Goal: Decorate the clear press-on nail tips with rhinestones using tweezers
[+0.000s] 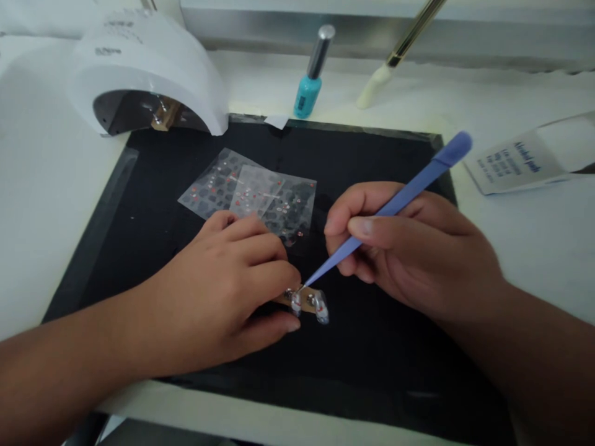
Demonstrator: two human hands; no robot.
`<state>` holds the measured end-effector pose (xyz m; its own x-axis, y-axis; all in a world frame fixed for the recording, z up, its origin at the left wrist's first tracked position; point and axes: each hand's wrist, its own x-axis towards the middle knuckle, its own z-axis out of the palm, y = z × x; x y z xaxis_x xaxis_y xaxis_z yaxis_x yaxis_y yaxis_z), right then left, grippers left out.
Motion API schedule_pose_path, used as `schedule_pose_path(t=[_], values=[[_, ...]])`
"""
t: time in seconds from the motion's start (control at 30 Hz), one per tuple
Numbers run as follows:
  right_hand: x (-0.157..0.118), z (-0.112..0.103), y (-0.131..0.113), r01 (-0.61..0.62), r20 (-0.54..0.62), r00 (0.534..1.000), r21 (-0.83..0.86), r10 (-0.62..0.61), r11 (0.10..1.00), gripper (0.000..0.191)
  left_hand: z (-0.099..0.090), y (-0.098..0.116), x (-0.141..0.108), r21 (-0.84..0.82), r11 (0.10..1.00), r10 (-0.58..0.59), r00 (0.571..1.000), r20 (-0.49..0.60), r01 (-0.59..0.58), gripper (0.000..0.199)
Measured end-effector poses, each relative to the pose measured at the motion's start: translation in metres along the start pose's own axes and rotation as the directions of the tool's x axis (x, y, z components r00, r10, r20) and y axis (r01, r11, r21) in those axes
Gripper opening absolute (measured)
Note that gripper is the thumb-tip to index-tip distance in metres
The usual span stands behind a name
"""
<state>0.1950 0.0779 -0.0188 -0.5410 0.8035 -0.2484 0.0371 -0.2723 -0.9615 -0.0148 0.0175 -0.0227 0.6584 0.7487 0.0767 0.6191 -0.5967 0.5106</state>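
Note:
My left hand (246,272) is closed around one end of a small wooden nail-tip stand (307,307). Two clear nail tips with red and white marks show on it: one nail tip (296,302) beside my fingers and another nail tip (321,308) at the right end. In my right hand (409,248) is a slim blue tool (400,201), perhaps tweezers, held like a pen. Its fine metal point meets the nearer nail tip. Two overlapping clear sticker sheets (274,195) with small red and white designs lie just beyond my left hand.
A white nail lamp (153,56) stands at the back left, with a wooden stand (165,116) inside. Behind the black mat (372,158) are a turquoise polish bottle (308,93) and a brush (385,74). An alcohol pads box (520,161) lies at right.

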Motion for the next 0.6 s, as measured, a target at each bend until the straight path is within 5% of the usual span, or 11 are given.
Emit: schedule_pose_path(t=[0.6], values=[[-0.0009, 0.0003, 0.0000, 0.022, -0.004, 1.000, -0.055, -0.022, 0.998, 0.008, 0.0010, -0.0005, 0.0013, 0.009, 1.000, 0.004, 1.000, -0.010, -0.004, 0.008]])
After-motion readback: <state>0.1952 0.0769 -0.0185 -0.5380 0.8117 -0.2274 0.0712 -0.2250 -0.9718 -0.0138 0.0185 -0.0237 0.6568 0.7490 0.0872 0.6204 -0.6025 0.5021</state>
